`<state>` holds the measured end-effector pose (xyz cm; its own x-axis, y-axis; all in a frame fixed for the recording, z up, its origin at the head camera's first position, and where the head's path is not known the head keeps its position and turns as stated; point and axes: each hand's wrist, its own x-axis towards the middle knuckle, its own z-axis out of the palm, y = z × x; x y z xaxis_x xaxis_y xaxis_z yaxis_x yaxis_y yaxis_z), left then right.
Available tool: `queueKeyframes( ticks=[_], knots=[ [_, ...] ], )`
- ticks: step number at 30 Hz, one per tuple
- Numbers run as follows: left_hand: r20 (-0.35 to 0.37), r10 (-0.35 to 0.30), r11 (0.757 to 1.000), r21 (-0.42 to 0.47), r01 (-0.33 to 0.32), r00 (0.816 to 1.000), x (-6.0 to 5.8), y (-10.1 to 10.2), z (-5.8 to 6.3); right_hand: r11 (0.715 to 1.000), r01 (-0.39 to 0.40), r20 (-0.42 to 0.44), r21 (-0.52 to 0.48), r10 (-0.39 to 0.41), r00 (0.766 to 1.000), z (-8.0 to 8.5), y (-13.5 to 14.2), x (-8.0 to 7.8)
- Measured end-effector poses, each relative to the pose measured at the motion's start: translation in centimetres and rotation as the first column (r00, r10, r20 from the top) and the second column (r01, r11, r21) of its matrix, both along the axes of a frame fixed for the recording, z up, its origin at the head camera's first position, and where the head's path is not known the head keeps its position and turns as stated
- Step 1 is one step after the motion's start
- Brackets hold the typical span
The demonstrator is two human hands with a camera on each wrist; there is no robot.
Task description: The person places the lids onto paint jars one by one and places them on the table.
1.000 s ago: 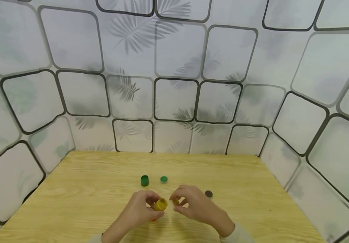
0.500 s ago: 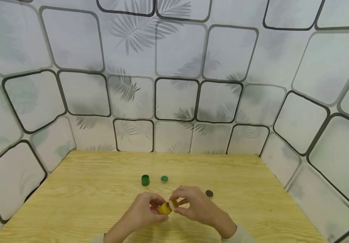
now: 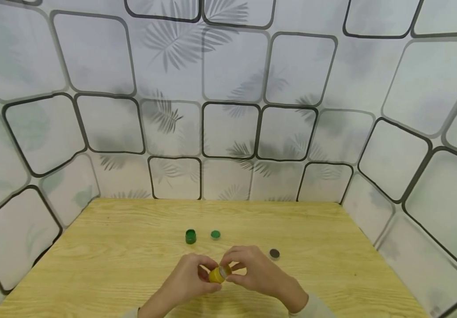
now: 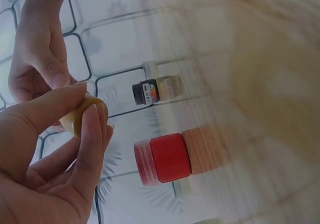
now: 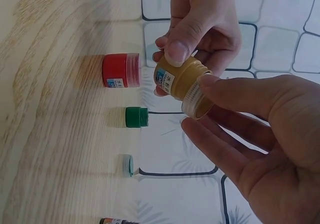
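Note:
My left hand (image 3: 188, 277) grips a small yellow paint jar (image 5: 175, 79) by its body, tilted with its mouth toward the right hand. The fingers and thumb of my right hand (image 3: 254, 270) pinch a clear screw lid (image 5: 192, 103) with yellow paint inside. This lid sits against the jar's mouth, at a slight angle in the right wrist view. How far it is threaded on I cannot tell. Behind the hands, a green paint jar (image 3: 190, 237) stands uncapped, its green-stained lid (image 3: 215, 234) lying to its right.
A red paint jar (image 4: 170, 157) with its clear lid on stands near the left hand; in the head view that hand hides it. A black paint jar (image 3: 274, 253) stands beyond the right hand. A patterned curtain (image 3: 228, 132) surrounds the wooden table (image 3: 133, 229) at the back and sides.
The yellow jar and its lid were apart a second ago and now meet. My left hand has moved slightly right, tipping the jar toward the lid; the red jar has dropped from sight.

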<state>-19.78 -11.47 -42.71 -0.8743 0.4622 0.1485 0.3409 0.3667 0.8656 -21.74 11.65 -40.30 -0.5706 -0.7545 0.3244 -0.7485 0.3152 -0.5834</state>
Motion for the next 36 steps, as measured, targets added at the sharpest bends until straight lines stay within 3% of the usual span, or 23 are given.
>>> queueKeyframes(
  ticks=[19,27,36],
  knots=[
    [-0.016,-0.02,0.999,-0.033,0.02,1.0,-0.29,0.05,0.26,1.0,0.01,0.017,-0.018,-0.01,1.0,-0.6,-0.14,-0.06],
    [-0.035,-0.014,0.999,-0.041,0.012,0.999,-0.23,0.04,0.42,0.998,0.057,-0.014,-0.003,-0.057,0.998,-0.54,-0.42,0.02],
    [-0.05,-0.011,0.999,-0.039,0.009,0.999,-0.16,0.07,0.02,0.992,0.115,0.043,0.057,-0.118,0.992,-0.6,-0.74,0.06]
  ],
)
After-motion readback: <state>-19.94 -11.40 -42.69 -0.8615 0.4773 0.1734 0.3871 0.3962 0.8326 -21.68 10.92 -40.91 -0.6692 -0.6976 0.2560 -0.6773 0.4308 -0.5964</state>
